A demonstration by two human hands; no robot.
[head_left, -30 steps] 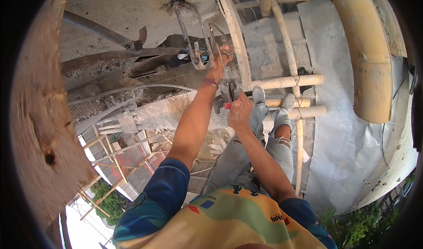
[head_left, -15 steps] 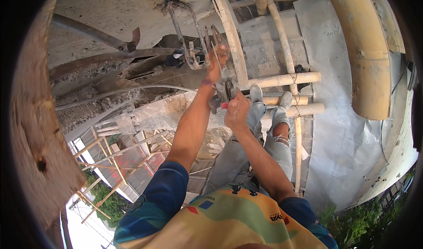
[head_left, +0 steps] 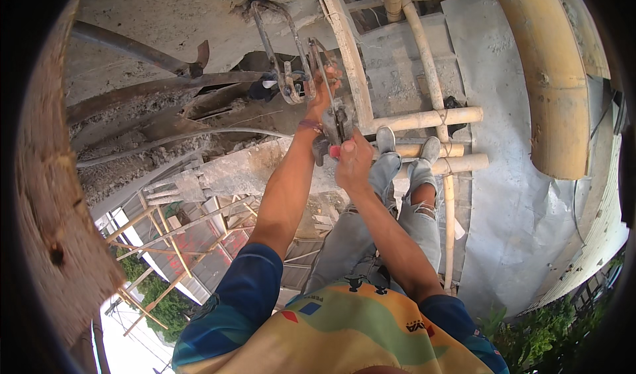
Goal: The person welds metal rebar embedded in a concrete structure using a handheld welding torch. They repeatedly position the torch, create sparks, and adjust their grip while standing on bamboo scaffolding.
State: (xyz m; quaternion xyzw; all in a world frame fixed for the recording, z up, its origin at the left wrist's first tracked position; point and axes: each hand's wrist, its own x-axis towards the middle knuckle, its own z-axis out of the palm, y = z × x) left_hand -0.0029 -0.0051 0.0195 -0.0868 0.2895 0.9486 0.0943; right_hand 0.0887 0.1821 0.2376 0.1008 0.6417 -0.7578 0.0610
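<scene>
My right hand (head_left: 353,160) is closed round the rear of a grey hand tool (head_left: 340,123) with a red part by the thumb. From the tool a thin bar runs forward, rather like a hacksaw, but its kind is not plain. Ahead of it, my left hand (head_left: 324,86) has its fingers curled by the bar's far end. What those fingers grip is hard to make out. Just left of them hangs a rusty bent steel bar (head_left: 291,23), looped down from the concrete (head_left: 179,6). A wristband (head_left: 310,124) circles my left wrist.
A wooden board (head_left: 341,39) stands right of my left hand. My feet rest by bamboo poles (head_left: 427,117) lashed together, with grey metal sheeting (head_left: 503,135) beyond. A thick bamboo pole (head_left: 556,96) is at right, a rough plank (head_left: 53,195) at left. Bamboo scaffolding (head_left: 175,241) shows far below.
My right hand and the grey tool have shifted slightly forward and left. The left hand stays almost in place, its fingers still curled.
</scene>
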